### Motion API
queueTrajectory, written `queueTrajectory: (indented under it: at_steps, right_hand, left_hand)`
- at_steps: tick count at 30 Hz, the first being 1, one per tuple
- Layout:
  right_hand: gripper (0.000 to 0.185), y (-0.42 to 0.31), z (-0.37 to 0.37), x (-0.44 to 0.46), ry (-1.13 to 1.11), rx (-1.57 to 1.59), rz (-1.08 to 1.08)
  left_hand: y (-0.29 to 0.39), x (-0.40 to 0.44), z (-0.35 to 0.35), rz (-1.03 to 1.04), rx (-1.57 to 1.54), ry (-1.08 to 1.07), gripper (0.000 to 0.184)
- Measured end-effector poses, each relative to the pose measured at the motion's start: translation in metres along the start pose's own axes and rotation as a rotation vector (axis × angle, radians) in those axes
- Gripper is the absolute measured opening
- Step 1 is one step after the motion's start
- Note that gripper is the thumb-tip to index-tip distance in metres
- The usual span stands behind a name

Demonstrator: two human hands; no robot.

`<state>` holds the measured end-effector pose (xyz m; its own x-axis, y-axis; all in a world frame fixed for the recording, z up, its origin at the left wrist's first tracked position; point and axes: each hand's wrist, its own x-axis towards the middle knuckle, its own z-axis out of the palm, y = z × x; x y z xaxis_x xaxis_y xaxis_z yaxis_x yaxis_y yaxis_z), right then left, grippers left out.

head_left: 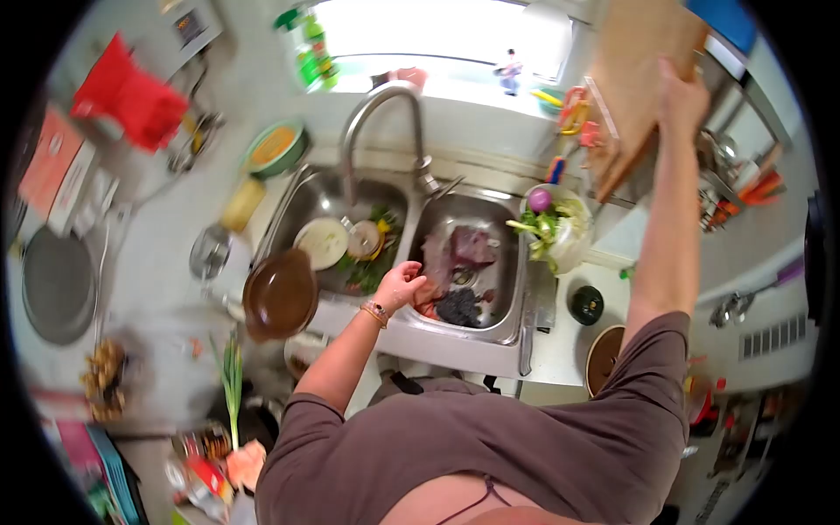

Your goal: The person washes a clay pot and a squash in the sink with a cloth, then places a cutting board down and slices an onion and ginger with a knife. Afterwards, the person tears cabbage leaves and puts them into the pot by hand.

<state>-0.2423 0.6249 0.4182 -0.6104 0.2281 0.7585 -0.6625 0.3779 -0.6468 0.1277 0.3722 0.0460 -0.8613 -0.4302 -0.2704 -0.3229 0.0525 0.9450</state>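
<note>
My right hand [684, 92] is raised at the upper right, its fingers wrapped round the edge of a wooden cutting board [637, 66]. My left hand [402, 285] hovers over the divider of the double sink, fingers loosely curled and apart, holding nothing. In the right basin [505, 214] lie a dark red piece of meat [472, 248], some paler meat and a dark scrubber [458, 308]. The left basin [302, 194] holds a pale round dish [321, 243], a small lid and green leaves.
The faucet [348, 149] arches over the left basin. A brown pot [280, 294] stands left of the sink. A bowl of greens [569, 229], a dark green round object [586, 304] and a brown bowl [604, 359] are on the right. Spring onions [231, 381] lie at lower left.
</note>
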Motion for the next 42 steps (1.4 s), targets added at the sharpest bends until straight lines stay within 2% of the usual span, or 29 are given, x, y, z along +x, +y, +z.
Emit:
queueTrajectory:
  at_steps: [2,4,7,10,12,13,14,17,18,20,21,22,23,24,25,26,27,28,29,30,31,33,34,37,38,42]
  right_hand:
    - [0.04,-0.003,-0.008,-0.005,0.065,0.068,-0.12]
    - [0.04,-0.035,-0.032,-0.026,0.061,0.047,-0.051]
    - [0.039,-0.074,-0.073,-0.06,0.178,0.22,-0.133]
    - [0.028,-0.099,-0.139,-0.09,0.297,0.323,-0.239]
    - [0.048,-0.108,-0.201,-0.109,0.222,0.279,-0.105]
    - [0.047,-0.121,-0.22,-0.125,0.271,0.286,-0.172]
    - [0.047,-0.135,-0.238,-0.141,0.319,0.29,-0.24]
    - [0.029,-0.149,-0.291,-0.173,0.408,0.374,-0.099]
    - [0.033,-0.164,-0.286,-0.197,0.419,0.328,0.004]
    - [0.04,-0.165,-0.281,-0.233,0.221,0.344,0.057]
    - [0.043,-0.152,-0.278,-0.252,0.012,0.396,0.011]
    - [0.046,-0.153,-0.262,-0.277,-0.083,0.364,0.063]
    - [0.05,-0.154,-0.246,-0.301,-0.18,0.326,0.111]
    - [0.052,-0.165,-0.229,-0.316,-0.443,0.266,0.077]
    - [0.049,-0.151,-0.219,-0.328,-0.716,0.155,-0.157]
    - [0.047,-0.171,-0.198,-0.328,-0.921,0.205,-0.292]
    - [0.046,-0.19,-0.177,-0.33,-1.126,0.257,-0.419]
    - [0.046,-0.185,-0.174,-0.336,-1.16,0.218,-0.412]
    - [0.045,-0.175,-0.173,-0.346,-1.195,0.179,-0.399]
    - [0.042,-0.164,-0.177,-0.355,-1.226,0.096,-0.402]
    - [0.04,-0.151,-0.182,-0.366,-1.204,-0.033,-0.463]
    - [0.037,-0.12,-0.188,-0.392,-1.159,-0.281,-0.597]
    - [0.039,-0.097,-0.191,-0.408,-1.147,-0.439,-0.682]
    - [0.044,-0.032,-0.184,-0.46,-1.179,-0.375,-0.457]
    - [0.047,-0.021,-0.181,-0.469,-1.241,-0.318,-0.387]
    - [0.049,0.025,-0.162,-0.5,-1.309,-0.191,-0.472]
  left_hand:
    - [-0.01,-0.031,-0.016,-0.06,-0.024,0.033,0.041]
    - [-0.012,-0.054,-0.032,-0.139,-0.069,0.046,0.036]
    - [-0.016,-0.062,-0.055,-0.288,-0.208,0.038,0.032]
    - [0.007,-0.06,-0.073,-0.247,-0.382,0.057,0.033]
    - [0.03,-0.053,-0.085,-0.227,-0.486,0.026,0.033]
    - [0.044,-0.052,-0.088,-0.224,-0.512,0.012,0.034]
    - [0.054,-0.044,-0.091,-0.232,-0.59,-0.054,0.04]
    - [0.093,-0.035,-0.085,-0.205,-0.75,-0.354,0.059]
    - [0.103,-0.031,-0.08,-0.18,-0.774,-0.486,0.069]
    - [0.118,-0.027,-0.072,-0.191,-0.843,-0.802,0.079]
    - [0.123,-0.026,-0.069,-0.2,-0.867,-0.962,0.084]
    - [0.122,-0.023,-0.067,-0.212,-0.876,-1.054,0.093]
    - [0.124,-0.032,-0.066,-0.17,-0.904,-0.993,0.093]
    - [0.126,-0.046,-0.066,-0.125,-0.933,-0.93,0.093]
    - [0.123,-0.061,-0.067,-0.075,-0.966,-0.862,0.093]
    - [0.102,-0.067,-0.076,-0.189,-1.106,-0.861,0.088]
    - [0.066,-0.055,-0.076,-0.211,-1.174,-0.835,0.072]
    - [0.04,-0.054,-0.084,-0.28,-1.372,-0.94,0.056]
    - [-0.019,-0.025,-0.09,-0.372,-1.385,-0.844,0.047]
    - [-0.041,-0.023,-0.102,-0.378,-1.264,-0.787,0.047]
    - [-0.02,-0.059,-0.112,-0.482,-1.318,-0.829,0.051]
    - [-0.038,-0.063,-0.114,-0.436,-1.159,-0.742,0.057]
    - [-0.052,-0.06,-0.111,-0.286,-1.136,-0.636,0.06]
    - [-0.066,-0.062,-0.105,-0.261,-1.161,-0.4,0.061]
    - [-0.075,-0.058,-0.106,-0.282,-1.19,-0.397,0.059]
    - [-0.096,-0.043,-0.101,-0.278,-0.887,-0.226,0.05]
